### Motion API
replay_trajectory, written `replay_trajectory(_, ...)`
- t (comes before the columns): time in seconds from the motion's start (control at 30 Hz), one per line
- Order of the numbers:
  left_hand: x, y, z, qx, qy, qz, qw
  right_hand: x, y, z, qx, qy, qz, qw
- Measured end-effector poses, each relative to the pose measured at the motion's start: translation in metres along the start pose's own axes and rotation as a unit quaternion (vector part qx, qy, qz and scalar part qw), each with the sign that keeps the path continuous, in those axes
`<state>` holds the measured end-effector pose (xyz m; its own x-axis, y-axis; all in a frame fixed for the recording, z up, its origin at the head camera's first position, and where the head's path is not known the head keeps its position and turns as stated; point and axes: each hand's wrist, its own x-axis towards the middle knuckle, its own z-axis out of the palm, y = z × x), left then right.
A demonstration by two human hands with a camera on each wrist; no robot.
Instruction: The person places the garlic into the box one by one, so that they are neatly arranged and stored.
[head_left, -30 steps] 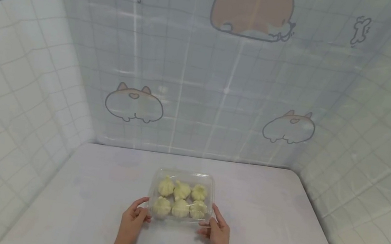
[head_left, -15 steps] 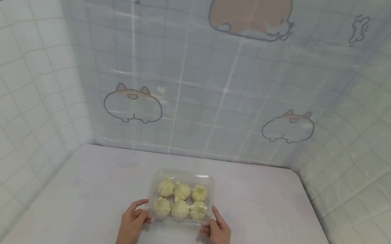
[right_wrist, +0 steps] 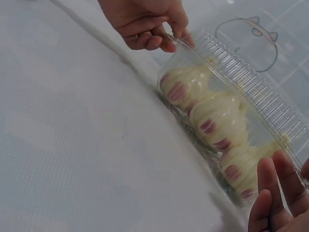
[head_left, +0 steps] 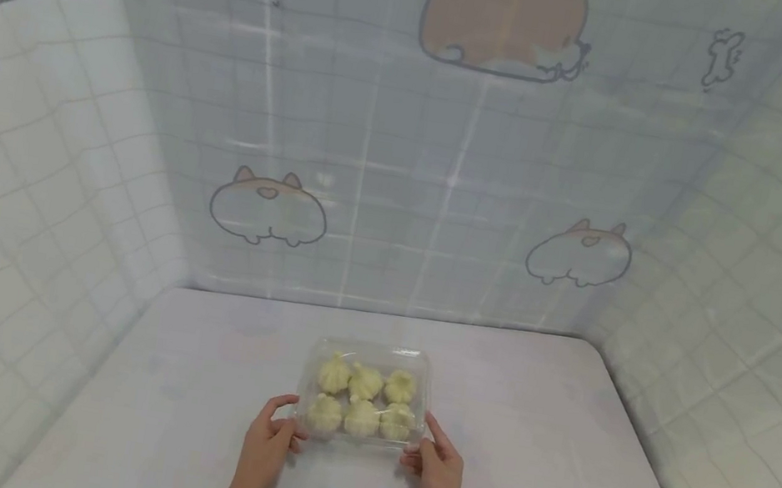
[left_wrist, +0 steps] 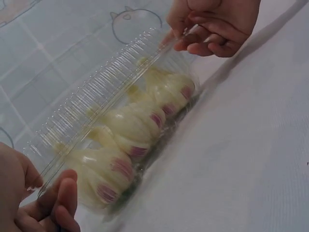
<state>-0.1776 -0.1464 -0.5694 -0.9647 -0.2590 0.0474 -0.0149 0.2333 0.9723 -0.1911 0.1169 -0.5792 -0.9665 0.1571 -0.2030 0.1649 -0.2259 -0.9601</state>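
Note:
A clear plastic clamshell box [head_left: 371, 350] with a ribbed lid sits on the table in the head view. Inside it are several pale garlic bulbs [head_left: 361, 419] in two rows, with purple streaks low on their sides in the wrist views. My left hand [head_left: 265, 449] pinches the rim at the near left corner between thumb and fingers. At the near right corner, my right hand [head_left: 438, 479] pinches the same rim. Lid and base meet along the edge [left_wrist: 104, 113] between the hands in the left wrist view. The far side of the box is hidden from both wrist cameras.
A pale table [head_left: 187, 391] extends around the box on every side. Tiled-pattern sheets with cartoon dogs form a back wall [head_left: 407, 137], a left wall [head_left: 57, 143] and a right wall [head_left: 756, 290] close to the table's edges.
My right fingertips have shifted slightly at the box's near right corner. Otherwise the box and both hands stay almost where they were.

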Motion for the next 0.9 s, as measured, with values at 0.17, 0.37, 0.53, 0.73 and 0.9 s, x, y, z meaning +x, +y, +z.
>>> replay_trajectory(0.17, -0.0008, -0.0005, 0.0008, -0.044, -0.008, 0.008, 0.999, -0.0036, -0.0029, 0.0013, -0.009, -0.004, -0.007, 0.9999)
replay_trajectory(0.37, -0.0001, -0.0035, 0.0026, -0.084, -0.022, 0.0, 0.9962, -0.0033, -0.0022, 0.0028, -0.008, 0.008, -0.009, 0.9999)
replay_trajectory(0.53, 0.0013, -0.0013, 0.0032, -0.028, 0.002, -0.011, 0.9996, -0.0004, -0.0024, 0.0024, -0.021, 0.009, -0.017, 0.9996)
replay_trajectory(0.73, 0.0003, 0.0015, 0.0016, 0.044, 0.096, -0.006, 0.9944, 0.0011, -0.002, -0.0013, -0.051, -0.002, -0.044, 0.9977)
replay_trajectory(0.9, -0.0018, -0.0034, -0.0016, -0.006, 0.131, -0.037, 0.9907, 0.002, -0.002, -0.003, -0.077, -0.001, -0.057, 0.9954)
